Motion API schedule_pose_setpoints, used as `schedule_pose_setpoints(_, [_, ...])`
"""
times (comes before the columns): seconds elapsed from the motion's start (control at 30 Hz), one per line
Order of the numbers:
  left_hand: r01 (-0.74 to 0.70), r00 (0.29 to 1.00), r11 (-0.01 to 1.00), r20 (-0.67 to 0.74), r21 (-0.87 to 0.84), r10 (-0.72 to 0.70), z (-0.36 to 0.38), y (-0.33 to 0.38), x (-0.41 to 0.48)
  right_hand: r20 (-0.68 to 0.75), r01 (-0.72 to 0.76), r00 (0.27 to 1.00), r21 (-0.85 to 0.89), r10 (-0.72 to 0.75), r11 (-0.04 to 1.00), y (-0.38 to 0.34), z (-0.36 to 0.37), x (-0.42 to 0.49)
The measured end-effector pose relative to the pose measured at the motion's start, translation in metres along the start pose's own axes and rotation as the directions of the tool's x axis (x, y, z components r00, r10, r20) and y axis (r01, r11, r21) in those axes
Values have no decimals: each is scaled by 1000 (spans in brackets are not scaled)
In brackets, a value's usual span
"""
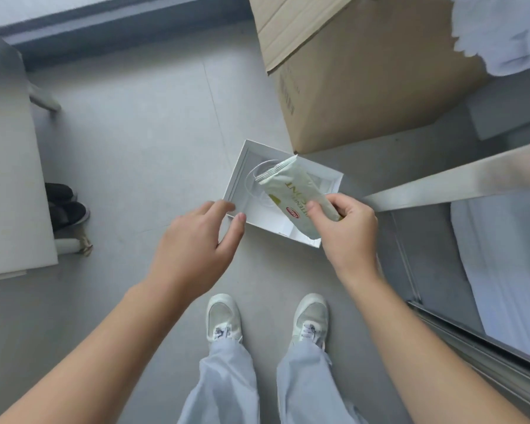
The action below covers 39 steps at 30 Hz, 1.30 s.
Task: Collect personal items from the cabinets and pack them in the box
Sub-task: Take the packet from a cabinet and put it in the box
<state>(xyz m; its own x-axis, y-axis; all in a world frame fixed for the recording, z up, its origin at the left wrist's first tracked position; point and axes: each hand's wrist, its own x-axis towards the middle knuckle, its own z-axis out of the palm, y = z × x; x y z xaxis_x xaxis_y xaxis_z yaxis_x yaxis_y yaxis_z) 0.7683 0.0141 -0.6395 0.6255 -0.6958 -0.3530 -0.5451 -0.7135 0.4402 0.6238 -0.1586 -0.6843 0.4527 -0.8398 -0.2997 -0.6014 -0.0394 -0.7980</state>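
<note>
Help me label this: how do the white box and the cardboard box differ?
The white box is shallow and white; the cardboard box is tall and brown. The left hand pinches the white box's corner; no hand touches the cardboard box. The right hand holds a packet at the white box, not the cardboard box. Both are open.

Grips: left grip [196, 243] and right grip [346, 231], both bare.
Arms: forearms [110, 341] uncovered right to the frame's edge.
Trousers: pale blue-grey trousers [227, 390], loose and wide-legged, hems bunched over the shoes.
Shoes: white low sneakers [222, 313], white laces [220, 332] flecked dark.
</note>
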Motion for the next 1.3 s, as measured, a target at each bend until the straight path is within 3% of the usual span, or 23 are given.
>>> schedule_pose_setpoints(0.4, [-185, 980, 970, -43, 160, 194, 69, -58, 147, 114, 276, 954, 38, -279, 960, 49, 82, 148])
schedule_pose_setpoints(0.6, [-321, 913, 852, -103, 413, 394, 63, -82, 232, 64, 354, 934, -27, -352, 935, 80, 107, 208])
schedule_pose_setpoints(0.73, [-372, 905, 775, 14, 511, 426, 78, -97, 236, 78, 351, 935, -75, -345, 933, 97, 103, 221])
schedule_pose_setpoints(0.97, [-399, 903, 789, 49, 468, 428, 88, -98, 210, 79, 315, 947, -46, -310, 948, 88, 85, 198])
schedule_pose_setpoints(1.3, [-391, 891, 817, -50, 423, 452, 89, -94, 219, -11, 337, 941, 80, -337, 938, 70, 112, 196])
